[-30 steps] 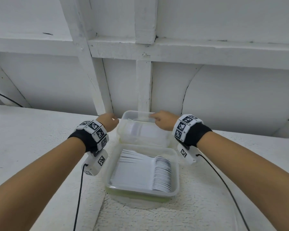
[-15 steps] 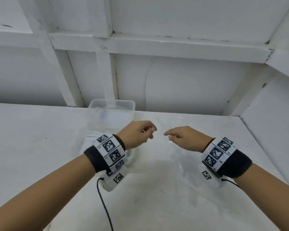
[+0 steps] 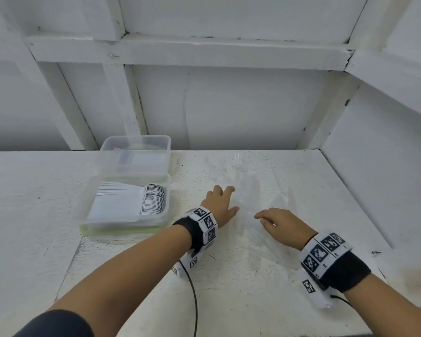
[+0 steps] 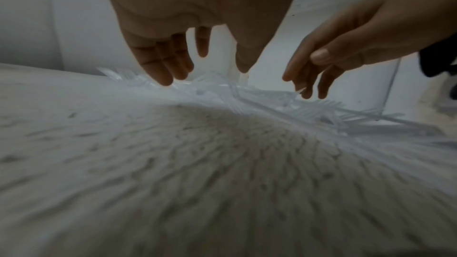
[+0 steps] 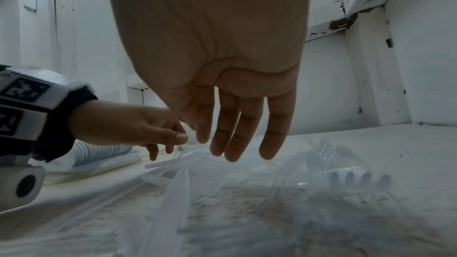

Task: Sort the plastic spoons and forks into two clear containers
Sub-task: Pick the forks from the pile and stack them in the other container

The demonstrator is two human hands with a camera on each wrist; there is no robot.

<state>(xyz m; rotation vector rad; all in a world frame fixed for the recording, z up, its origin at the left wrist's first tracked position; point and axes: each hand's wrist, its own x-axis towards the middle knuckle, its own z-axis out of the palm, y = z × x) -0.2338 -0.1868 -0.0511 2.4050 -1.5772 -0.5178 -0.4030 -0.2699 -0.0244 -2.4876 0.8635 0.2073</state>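
Observation:
Two clear containers stand at the left of the table in the head view. The near container holds a packed row of white spoons. The far container shows only faint clear pieces inside. Clear plastic forks lie scattered on the table to their right, hard to make out against the white surface. My left hand hovers over this pile with fingers spread and pointing down, holding nothing. My right hand hangs beside it, fingers straight just above the forks.
A white wall with beams runs close behind the table. A side wall closes off the right edge. Cables trail from both wrist cameras toward me.
Both hands left the far container's rim and moved right and down to the loose forks. The head view swung right, so the containers now sit at the left.

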